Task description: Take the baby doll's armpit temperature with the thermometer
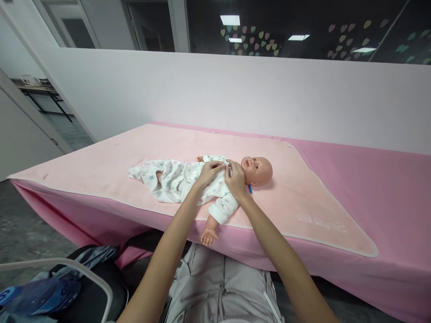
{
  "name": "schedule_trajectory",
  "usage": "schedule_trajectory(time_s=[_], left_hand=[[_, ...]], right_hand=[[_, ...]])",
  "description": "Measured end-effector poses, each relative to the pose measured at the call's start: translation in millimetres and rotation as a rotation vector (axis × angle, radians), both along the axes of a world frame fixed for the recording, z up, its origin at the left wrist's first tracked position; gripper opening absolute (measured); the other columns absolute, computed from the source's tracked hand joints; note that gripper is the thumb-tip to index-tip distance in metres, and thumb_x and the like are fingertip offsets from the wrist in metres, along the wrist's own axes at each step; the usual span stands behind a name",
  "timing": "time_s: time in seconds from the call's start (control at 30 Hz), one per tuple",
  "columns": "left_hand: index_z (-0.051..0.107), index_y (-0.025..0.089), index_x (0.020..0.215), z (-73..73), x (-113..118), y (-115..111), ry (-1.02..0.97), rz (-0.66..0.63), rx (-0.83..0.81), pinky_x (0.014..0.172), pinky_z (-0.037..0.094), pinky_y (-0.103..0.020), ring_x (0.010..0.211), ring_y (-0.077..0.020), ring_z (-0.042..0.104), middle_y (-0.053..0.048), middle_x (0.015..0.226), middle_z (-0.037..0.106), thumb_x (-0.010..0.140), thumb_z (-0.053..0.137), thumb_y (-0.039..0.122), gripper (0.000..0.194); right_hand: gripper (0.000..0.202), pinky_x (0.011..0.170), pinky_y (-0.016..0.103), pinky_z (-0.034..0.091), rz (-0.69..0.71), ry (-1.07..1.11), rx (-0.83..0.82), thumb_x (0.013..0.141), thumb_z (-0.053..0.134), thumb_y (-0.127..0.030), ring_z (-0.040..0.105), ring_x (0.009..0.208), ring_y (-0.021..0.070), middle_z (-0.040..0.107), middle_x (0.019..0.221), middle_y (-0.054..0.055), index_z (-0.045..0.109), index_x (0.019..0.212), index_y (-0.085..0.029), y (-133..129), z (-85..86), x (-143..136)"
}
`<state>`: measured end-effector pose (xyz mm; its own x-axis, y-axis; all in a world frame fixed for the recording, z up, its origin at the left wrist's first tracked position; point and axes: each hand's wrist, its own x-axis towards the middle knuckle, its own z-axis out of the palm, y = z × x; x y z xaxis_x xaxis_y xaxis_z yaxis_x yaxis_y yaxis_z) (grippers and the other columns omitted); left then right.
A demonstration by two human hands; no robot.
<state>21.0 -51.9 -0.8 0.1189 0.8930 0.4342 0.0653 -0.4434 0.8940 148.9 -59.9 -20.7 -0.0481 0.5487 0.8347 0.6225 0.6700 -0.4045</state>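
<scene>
A baby doll (pixel 257 170) lies on its back on a light pink mat (pixel 289 202), its head to the right. It wears a white patterned outfit (pixel 173 176), and one of its arms hangs toward the table's front edge. At the doll's upper chest, my left hand (pixel 210 172) has its fingers closed on the clothing. Just right of it, close to the doll's chin, my right hand (pixel 236 179) pinches a thin white tie or edge of the same garment. A small blue piece (pixel 250 189) shows beside the doll's neck.
The mat lies over a pink cloth (pixel 400 215) on the table, against a white wall (pixel 235 98). At the lower left, a blue-capped bottle (pixel 40 294) rests on a black chair (pixel 107 278) with a curved pale armrest.
</scene>
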Motion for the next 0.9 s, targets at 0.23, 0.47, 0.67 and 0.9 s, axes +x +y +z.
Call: schedule_trajectory(time_s=[0.23, 0.47, 0.67, 0.9], left_hand=[[0.066, 0.014, 0.072, 1.3, -2.3, -0.7, -0.138, 0.14, 0.032, 0.066, 0.041, -0.025, 0.063, -0.0125, 0.052, 0.0, 0.059, 0.058, 0.074, 0.062, 0.035, 0.022], [0.066, 0.014, 0.072, 3.8, -1.8, -1.9, -0.197, 0.145, -0.005, 0.067, 0.041, -0.026, 0.061, -0.0123, 0.053, 0.001, 0.057, 0.056, 0.071, 0.064, 0.035, 0.021], [0.067, 0.014, 0.077, 1.0, -3.2, 0.7, -0.192, 0.147, 0.0, 0.067, 0.042, -0.026, 0.062, -0.0131, 0.054, 0.0, 0.058, 0.058, 0.071, 0.064, 0.036, 0.023], [0.067, 0.014, 0.081, -3.3, -1.6, 2.7, -0.1, 0.197, 0.028, 0.065, 0.043, -0.026, 0.061, -0.0135, 0.055, 0.0, 0.059, 0.059, 0.074, 0.06, 0.036, 0.025]], right_hand=[[0.029, 0.082, 0.034, 0.047, -0.03, 0.016, 0.038, 0.084, 0.037, -0.011, 0.059, 0.09, 0.0205, 0.065, 0.094, 0.009, 0.058, 0.103, -0.017, -0.1, -1.9, 1.5], [0.032, 0.081, 0.035, 0.048, -0.016, 0.061, 0.091, 0.085, 0.034, -0.01, 0.059, 0.085, 0.0196, 0.065, 0.088, 0.008, 0.058, 0.104, -0.017, 0.2, -4.4, 1.6], [0.04, 0.082, 0.037, 0.049, 0.026, 0.103, 0.08, 0.082, 0.03, -0.006, 0.06, 0.088, 0.0203, 0.065, 0.091, 0.009, 0.056, 0.111, -0.016, -3.3, -0.8, 3.0], [0.037, 0.083, 0.036, 0.047, 0.033, 0.054, 0.085, 0.084, 0.031, -0.009, 0.059, 0.09, 0.0201, 0.066, 0.095, 0.009, 0.058, 0.108, -0.018, -5.9, 4.4, 3.3]])
